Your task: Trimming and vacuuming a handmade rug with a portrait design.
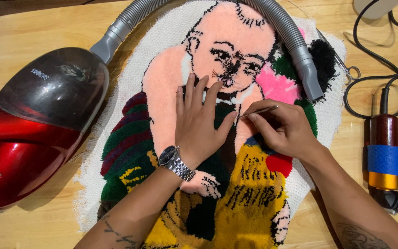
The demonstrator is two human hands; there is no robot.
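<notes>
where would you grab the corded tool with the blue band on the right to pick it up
Grip the corded tool around its blue-wrapped middle, coming from above with fingers across its width. It lies flat on the wooden table, long axis running away from the person, cord leaving the far end and a dark head at the near end, so the middle likely balances best. Both sides look free.

Rug (254, 193) lies flat on the table (38, 27), centre. My left hand (199, 124) rests on it, palm down; my right hand (284, 127) sits just right of it, pinching a thin metal tool (260, 110) whose tip points left. Vacuum cleaner (33, 124) sits left of the rug, its hose (282, 32) arching over the rug's top. Scissors (346, 67), cables (383, 69) and a handheld tool (384, 157) lie right.
</notes>
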